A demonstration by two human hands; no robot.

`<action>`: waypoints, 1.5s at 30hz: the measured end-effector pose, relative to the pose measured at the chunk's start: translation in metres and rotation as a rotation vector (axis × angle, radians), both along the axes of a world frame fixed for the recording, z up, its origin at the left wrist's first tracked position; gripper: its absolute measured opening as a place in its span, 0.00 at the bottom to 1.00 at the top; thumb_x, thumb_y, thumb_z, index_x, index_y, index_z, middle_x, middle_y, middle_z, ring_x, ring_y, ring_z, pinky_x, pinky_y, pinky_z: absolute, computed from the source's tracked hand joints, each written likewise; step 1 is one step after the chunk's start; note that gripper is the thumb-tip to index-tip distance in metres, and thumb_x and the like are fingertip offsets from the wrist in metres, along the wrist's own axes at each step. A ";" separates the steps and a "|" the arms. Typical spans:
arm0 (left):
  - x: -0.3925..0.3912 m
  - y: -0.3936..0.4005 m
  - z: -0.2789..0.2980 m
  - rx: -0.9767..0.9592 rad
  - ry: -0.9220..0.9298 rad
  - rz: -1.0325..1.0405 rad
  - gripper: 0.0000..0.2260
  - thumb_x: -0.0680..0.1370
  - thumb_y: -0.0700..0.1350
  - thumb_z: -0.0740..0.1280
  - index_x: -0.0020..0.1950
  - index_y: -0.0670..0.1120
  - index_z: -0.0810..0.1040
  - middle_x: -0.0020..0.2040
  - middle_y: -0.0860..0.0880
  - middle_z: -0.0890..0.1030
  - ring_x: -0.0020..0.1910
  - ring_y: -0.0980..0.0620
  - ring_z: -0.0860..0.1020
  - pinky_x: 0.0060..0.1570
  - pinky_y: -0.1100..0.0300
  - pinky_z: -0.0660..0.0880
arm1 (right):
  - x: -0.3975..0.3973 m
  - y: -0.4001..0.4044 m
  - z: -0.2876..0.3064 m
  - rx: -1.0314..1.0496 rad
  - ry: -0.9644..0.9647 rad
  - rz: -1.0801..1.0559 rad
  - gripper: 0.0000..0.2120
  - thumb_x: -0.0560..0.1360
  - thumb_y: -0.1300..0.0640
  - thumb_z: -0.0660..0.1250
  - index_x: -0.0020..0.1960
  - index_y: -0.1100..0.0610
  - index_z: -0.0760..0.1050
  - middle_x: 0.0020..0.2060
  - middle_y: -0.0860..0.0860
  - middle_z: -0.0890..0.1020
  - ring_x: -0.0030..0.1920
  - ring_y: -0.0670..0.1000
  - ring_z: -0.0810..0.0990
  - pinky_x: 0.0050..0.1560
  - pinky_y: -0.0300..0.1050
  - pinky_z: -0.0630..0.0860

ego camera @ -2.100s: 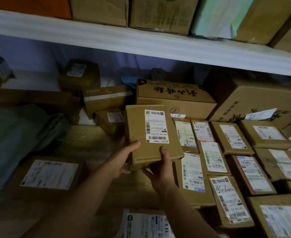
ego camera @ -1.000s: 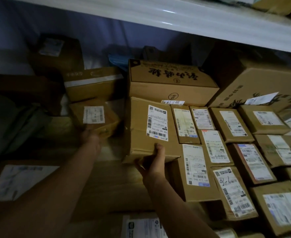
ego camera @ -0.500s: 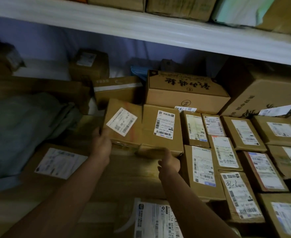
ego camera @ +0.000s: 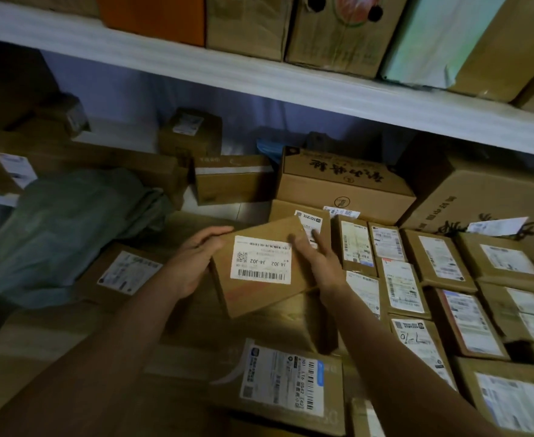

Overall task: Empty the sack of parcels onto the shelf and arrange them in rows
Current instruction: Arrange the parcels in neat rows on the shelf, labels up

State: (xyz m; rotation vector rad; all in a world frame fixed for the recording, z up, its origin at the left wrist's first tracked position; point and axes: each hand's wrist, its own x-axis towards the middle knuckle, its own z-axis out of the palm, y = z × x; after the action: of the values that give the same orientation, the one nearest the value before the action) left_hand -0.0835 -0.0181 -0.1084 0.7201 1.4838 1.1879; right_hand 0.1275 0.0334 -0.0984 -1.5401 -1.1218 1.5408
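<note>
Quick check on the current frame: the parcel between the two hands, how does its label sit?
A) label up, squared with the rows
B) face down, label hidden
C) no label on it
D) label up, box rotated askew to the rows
D: the parcel between the left hand and right hand shows its white barcode label on top, and its edges run at an angle to the neat rows of parcels on the right.
</note>
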 end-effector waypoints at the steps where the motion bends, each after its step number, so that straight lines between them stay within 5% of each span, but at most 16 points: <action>1: 0.003 0.001 0.002 -0.008 -0.009 0.043 0.09 0.79 0.43 0.62 0.57 0.54 0.75 0.56 0.43 0.76 0.51 0.45 0.78 0.47 0.51 0.77 | 0.002 -0.003 0.001 -0.025 -0.041 0.045 0.27 0.75 0.47 0.68 0.71 0.49 0.65 0.55 0.50 0.78 0.43 0.46 0.78 0.33 0.34 0.72; 4: 0.013 0.002 -0.003 -0.088 -0.093 0.141 0.16 0.75 0.46 0.69 0.59 0.49 0.67 0.55 0.43 0.77 0.53 0.42 0.79 0.54 0.44 0.77 | 0.004 -0.013 -0.010 -0.052 -0.057 0.025 0.23 0.76 0.47 0.65 0.70 0.50 0.66 0.49 0.51 0.80 0.42 0.48 0.79 0.33 0.35 0.72; 10: 0.035 -0.002 -0.026 -0.329 0.026 -0.045 0.18 0.75 0.37 0.67 0.61 0.49 0.67 0.52 0.43 0.75 0.51 0.41 0.76 0.52 0.49 0.75 | 0.011 -0.021 -0.048 -0.163 -0.216 0.002 0.30 0.77 0.43 0.62 0.74 0.52 0.57 0.60 0.55 0.77 0.58 0.56 0.77 0.63 0.55 0.72; 16: 0.044 -0.001 -0.053 -0.427 0.000 -0.072 0.17 0.75 0.33 0.65 0.62 0.43 0.70 0.50 0.41 0.78 0.47 0.43 0.78 0.45 0.53 0.76 | 0.019 -0.012 -0.076 -0.296 -0.463 0.028 0.22 0.78 0.48 0.60 0.67 0.60 0.68 0.60 0.58 0.77 0.59 0.57 0.77 0.59 0.51 0.74; 22: 0.060 -0.002 -0.085 -0.470 0.108 -0.030 0.14 0.74 0.37 0.69 0.56 0.42 0.69 0.57 0.39 0.77 0.55 0.40 0.76 0.59 0.44 0.74 | 0.021 -0.008 -0.093 -0.296 -0.545 0.137 0.22 0.76 0.56 0.64 0.68 0.60 0.67 0.62 0.58 0.76 0.59 0.56 0.78 0.45 0.43 0.74; 27: 0.066 0.000 -0.088 -0.473 0.143 -0.105 0.12 0.77 0.41 0.66 0.60 0.44 0.71 0.55 0.42 0.77 0.53 0.44 0.76 0.54 0.48 0.75 | 0.020 -0.013 -0.106 -0.296 -0.569 0.171 0.22 0.76 0.54 0.64 0.67 0.63 0.68 0.62 0.59 0.75 0.56 0.56 0.78 0.49 0.45 0.76; 32: 0.062 -0.011 -0.076 -0.401 0.173 -0.162 0.08 0.78 0.41 0.64 0.56 0.45 0.76 0.54 0.44 0.78 0.49 0.48 0.75 0.47 0.56 0.72 | 0.011 -0.016 -0.104 -0.139 -0.640 0.110 0.18 0.77 0.54 0.63 0.62 0.64 0.71 0.59 0.52 0.72 0.51 0.54 0.78 0.35 0.38 0.72; 35: 0.047 -0.020 -0.071 -0.352 0.245 -0.019 0.12 0.79 0.42 0.63 0.62 0.44 0.75 0.53 0.47 0.77 0.48 0.51 0.73 0.46 0.57 0.70 | -0.005 -0.018 -0.096 0.023 -0.657 0.092 0.14 0.75 0.51 0.61 0.55 0.58 0.77 0.58 0.55 0.77 0.49 0.54 0.78 0.36 0.42 0.75; 38: 0.016 -0.030 -0.069 -0.356 0.393 0.244 0.12 0.80 0.45 0.60 0.61 0.43 0.76 0.56 0.42 0.79 0.44 0.48 0.75 0.44 0.55 0.74 | -0.030 -0.027 -0.080 0.071 -0.615 0.166 0.14 0.76 0.52 0.61 0.58 0.54 0.78 0.56 0.55 0.79 0.55 0.56 0.78 0.56 0.51 0.77; 40: -0.007 -0.038 -0.063 -0.376 0.406 0.425 0.15 0.80 0.47 0.60 0.63 0.41 0.74 0.60 0.39 0.77 0.51 0.43 0.76 0.52 0.50 0.75 | -0.050 -0.032 -0.073 0.071 -0.549 0.201 0.13 0.78 0.53 0.61 0.60 0.55 0.77 0.59 0.57 0.78 0.59 0.58 0.76 0.62 0.52 0.73; 43: -0.042 -0.052 -0.059 -0.495 0.358 0.592 0.29 0.79 0.49 0.62 0.75 0.39 0.56 0.73 0.36 0.63 0.69 0.37 0.66 0.68 0.46 0.65 | -0.086 -0.040 -0.069 0.077 -0.499 0.310 0.17 0.76 0.55 0.62 0.65 0.53 0.74 0.64 0.56 0.76 0.61 0.57 0.76 0.65 0.53 0.72; 45: -0.064 -0.060 -0.069 -0.590 0.271 0.566 0.31 0.79 0.50 0.63 0.76 0.38 0.54 0.74 0.36 0.62 0.71 0.37 0.64 0.68 0.46 0.64 | -0.110 -0.044 -0.069 0.105 -0.536 0.424 0.21 0.78 0.55 0.62 0.71 0.52 0.68 0.69 0.53 0.70 0.65 0.56 0.73 0.68 0.49 0.69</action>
State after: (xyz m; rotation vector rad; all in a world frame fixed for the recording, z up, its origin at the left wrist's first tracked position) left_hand -0.1471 -0.0782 -0.1773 0.0471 2.2257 0.9824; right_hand 0.0174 -0.0109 -0.1670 -1.7745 -1.8998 1.3196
